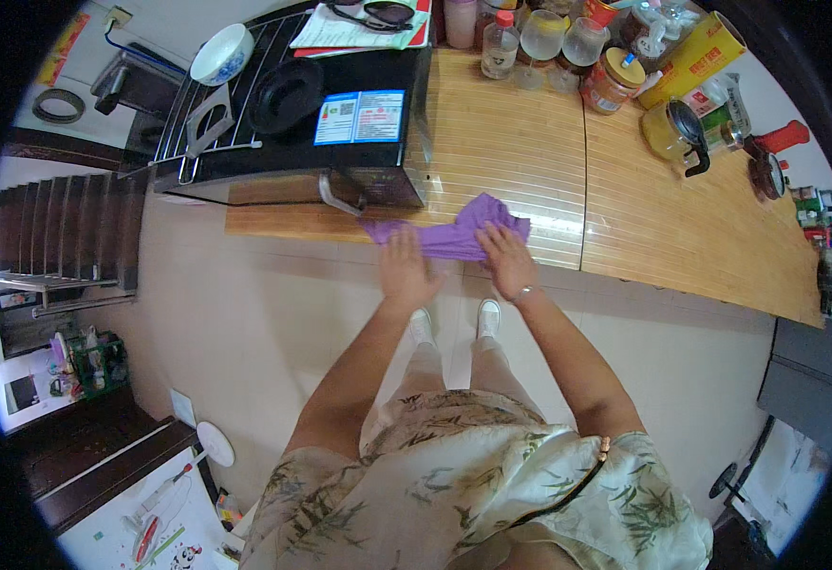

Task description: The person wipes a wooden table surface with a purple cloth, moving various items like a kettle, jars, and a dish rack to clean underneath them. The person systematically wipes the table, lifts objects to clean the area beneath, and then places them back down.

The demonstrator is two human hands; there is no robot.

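Observation:
A crumpled purple cloth [449, 241] lies along the front edge of the wooden tabletop [506, 142], with a bunched peak at its right. My left hand [404, 266] rests on the cloth's left part, fingers stretched forward and thumb out to the side. On its right part lies my right hand [508, 258], with straight fingers over the fabric and a thin band at the wrist. Both palms are turned down, so their undersides are hidden. Just beyond my left hand is the silver handle [340, 195] of a black oven [378, 166].
A rack, a white bowl [222, 54], a black round dish [286, 95], papers and sunglasses [387, 13] sit on the oven. Jars and bottles [500, 46] crowd the back, with a glass pitcher [672, 130] and a yellow box [696, 59] at right.

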